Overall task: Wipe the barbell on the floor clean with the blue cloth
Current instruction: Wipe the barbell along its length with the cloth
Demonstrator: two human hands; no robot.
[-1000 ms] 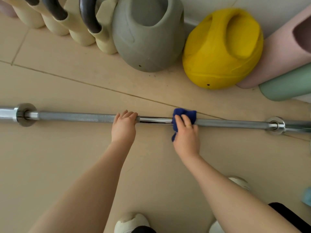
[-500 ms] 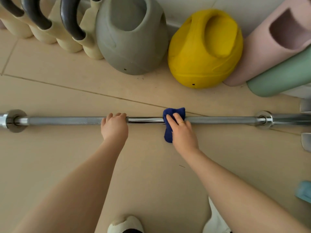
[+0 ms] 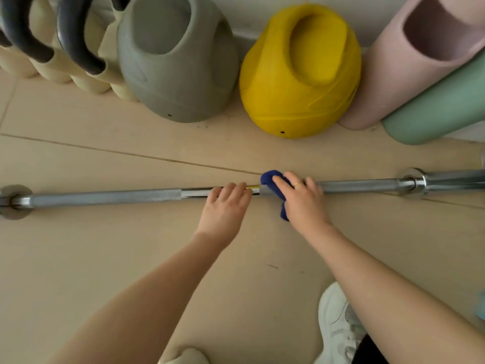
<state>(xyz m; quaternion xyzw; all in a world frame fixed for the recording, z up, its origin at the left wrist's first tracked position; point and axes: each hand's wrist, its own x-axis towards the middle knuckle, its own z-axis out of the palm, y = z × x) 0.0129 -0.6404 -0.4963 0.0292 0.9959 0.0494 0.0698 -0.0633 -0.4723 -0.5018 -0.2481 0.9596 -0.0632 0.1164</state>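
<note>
A long steel barbell (image 3: 105, 197) lies across the beige floor from left to right, with a collar near each end. My left hand (image 3: 224, 210) rests on the bar near its middle, fingers curled over it. Just to the right, my right hand (image 3: 301, 203) presses a dark blue cloth (image 3: 270, 178) around the bar; the cloth pokes out above and below my fingers. A ring shows on that hand. The two hands sit close together.
Along the wall behind the bar stand cream kettlebells (image 3: 78, 61) with dark handles, a grey kettlebell (image 3: 178, 74), a yellow kettlebell (image 3: 299, 82), and pink (image 3: 409, 61) and green (image 3: 441, 111) rolls. My white shoe (image 3: 336, 327) is at the lower right.
My hands have drawn closer together on the bar: the gap between the left hand and the cloth has shrunk. The view has shifted left along the bar.
</note>
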